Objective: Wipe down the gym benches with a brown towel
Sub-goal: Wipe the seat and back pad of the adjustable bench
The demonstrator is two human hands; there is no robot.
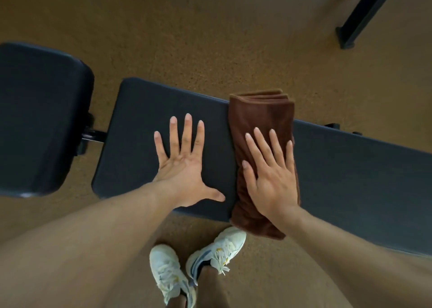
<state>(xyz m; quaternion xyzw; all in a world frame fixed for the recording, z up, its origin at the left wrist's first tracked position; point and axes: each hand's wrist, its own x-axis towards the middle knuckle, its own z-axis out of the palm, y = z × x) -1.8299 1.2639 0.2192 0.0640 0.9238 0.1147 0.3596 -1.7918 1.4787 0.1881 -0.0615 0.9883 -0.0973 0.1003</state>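
While the left hand (pixel 184 167) splays bare on the bench (pixel 350 167), right fingers (pixel 264 144) press flat, spread, atop the towel (pixel 259 113).

A speckled tan-brown rubber floor (pixel 233 50) filled the room. Beyond it, toward the top right, stood a black metal equipment leg (pixel 364 13) with its foot on that floor.

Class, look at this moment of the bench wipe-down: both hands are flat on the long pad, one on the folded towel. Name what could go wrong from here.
1. The brown towel overhangs both edges of the long pad; a sideways push could drag it off.
2. The right hand presses only its middle, so the ends may bunch or unfold.
3. The left hand rests bare on the pad and may touch unwiped vinyl or smear it.
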